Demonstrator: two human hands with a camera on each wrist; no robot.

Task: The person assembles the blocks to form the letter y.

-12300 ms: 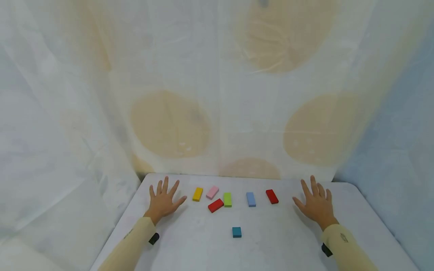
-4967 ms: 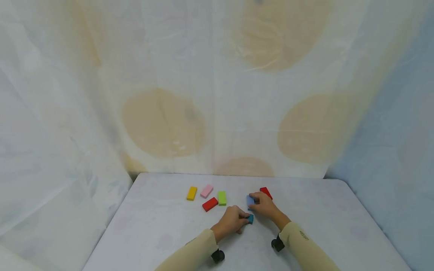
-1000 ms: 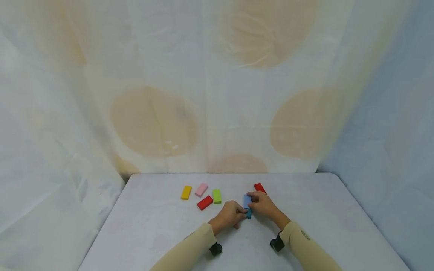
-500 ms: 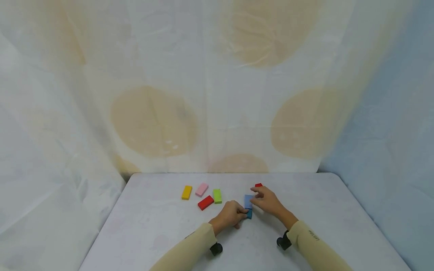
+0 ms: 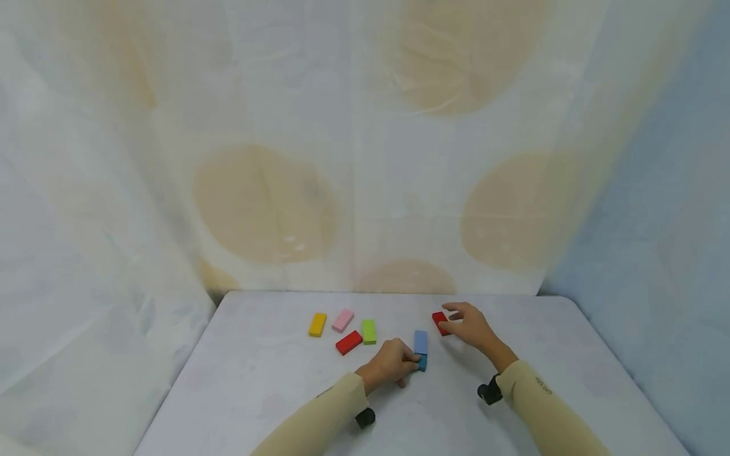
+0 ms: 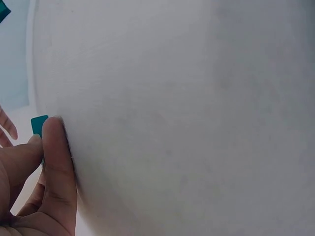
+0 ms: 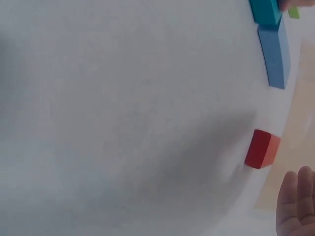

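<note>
My left hand (image 5: 412,363) pinches a small teal block (image 5: 422,362) on the white table (image 5: 274,392); its fingertips (image 6: 53,142) press the block's (image 6: 39,124) side. A light blue block (image 5: 421,341) lies flat just beyond the teal one, end to end with it (image 7: 275,54). My right hand (image 5: 452,320) hovers with relaxed fingers at a red block (image 5: 438,321) further back right. In the right wrist view its fingers (image 7: 295,204) are apart from the red block (image 7: 262,148).
A yellow block (image 5: 317,324), a pink block (image 5: 343,320), a green block (image 5: 369,331) and a second red block (image 5: 348,342) lie at the back left of the table. Draped cloth (image 5: 365,158) closes the back and sides.
My right hand let go of the light blue block and moved back and right to the red block. The left hand has kept its hold on the teal block.
</note>
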